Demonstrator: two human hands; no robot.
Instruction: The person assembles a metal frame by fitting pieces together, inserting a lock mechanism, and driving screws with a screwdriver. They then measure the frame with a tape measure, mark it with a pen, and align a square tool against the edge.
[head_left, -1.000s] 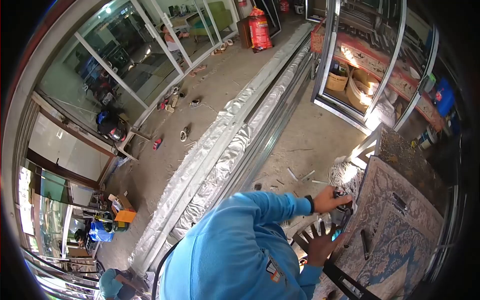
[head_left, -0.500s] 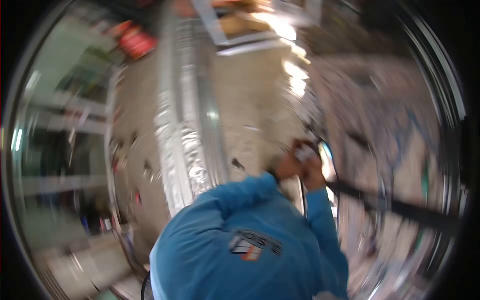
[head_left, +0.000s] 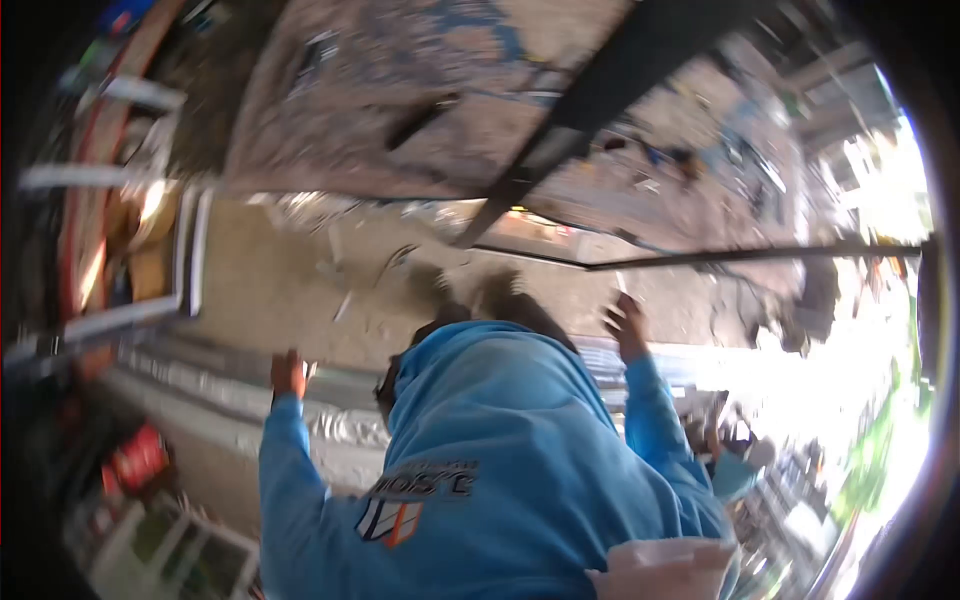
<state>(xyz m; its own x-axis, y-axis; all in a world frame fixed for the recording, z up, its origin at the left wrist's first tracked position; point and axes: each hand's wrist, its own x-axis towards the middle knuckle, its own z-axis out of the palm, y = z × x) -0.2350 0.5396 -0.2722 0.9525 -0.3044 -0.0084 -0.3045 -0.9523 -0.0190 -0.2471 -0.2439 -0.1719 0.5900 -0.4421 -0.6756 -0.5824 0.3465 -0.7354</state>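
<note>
My left hand [head_left: 289,374] is out to the left at the end of a blue sleeve, its fingers curled closed. A small pale bit shows at its edge; I cannot tell what it is. Near that hand lie long profiles in silvery wrapping [head_left: 345,424]. My right hand [head_left: 627,328] is stretched out on the other side, blurred, with its fingers apart. A thin white sliver shows just above its fingertips. The hand is below a dark metal bar [head_left: 740,255] in this view.
A worn, stained worktop [head_left: 370,90] with tools and scraps spans the top, crossed by a thick dark beam [head_left: 590,100]. A white frame [head_left: 195,255] stands left. Slivers of debris lie on the floor [head_left: 270,285] by my feet. A red object [head_left: 135,458] sits lower left.
My view and body have turned, bringing the worktop ahead of me. My hands, earlier close together around something small, are now wide apart on either side.
</note>
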